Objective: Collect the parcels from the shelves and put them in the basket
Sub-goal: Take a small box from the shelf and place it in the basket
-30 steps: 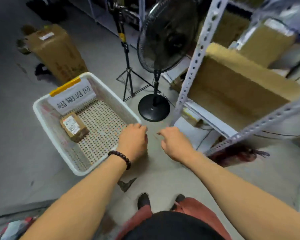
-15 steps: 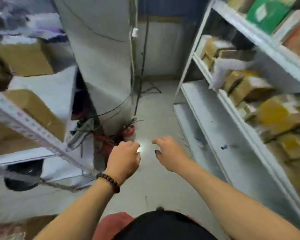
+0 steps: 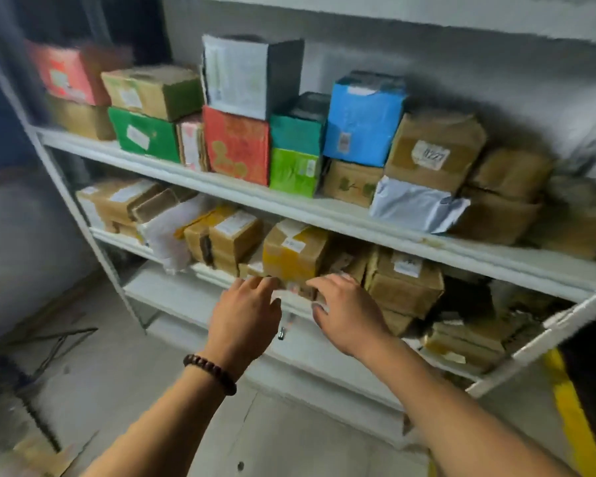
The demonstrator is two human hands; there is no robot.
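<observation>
I face a white metal shelf unit (image 3: 324, 215) packed with parcels. The upper shelf carries coloured boxes, among them a blue one (image 3: 362, 125) and a red one (image 3: 238, 146). The shelf below carries brown cardboard parcels, with a yellow-taped parcel (image 3: 293, 254) at its front edge. My left hand (image 3: 245, 315), with a bead bracelet on the wrist, and my right hand (image 3: 348, 311) reach side by side toward the bottom of that parcel, fingers spread and loosely bent. Neither hand holds anything. The basket is out of view.
A white padded bag (image 3: 413, 204) lies on the upper shelf at the right. Tripod legs (image 3: 62, 342) stand on the grey floor at the left. A yellow floor line (image 3: 572, 418) runs at the right. Lower shelves carry a few flat parcels (image 3: 461, 342).
My view has swung from the basket on the floor round to the parcel shelves. Both hands, loosely curled before, have risen toward the yellow-taped parcel with fingers spreading.
</observation>
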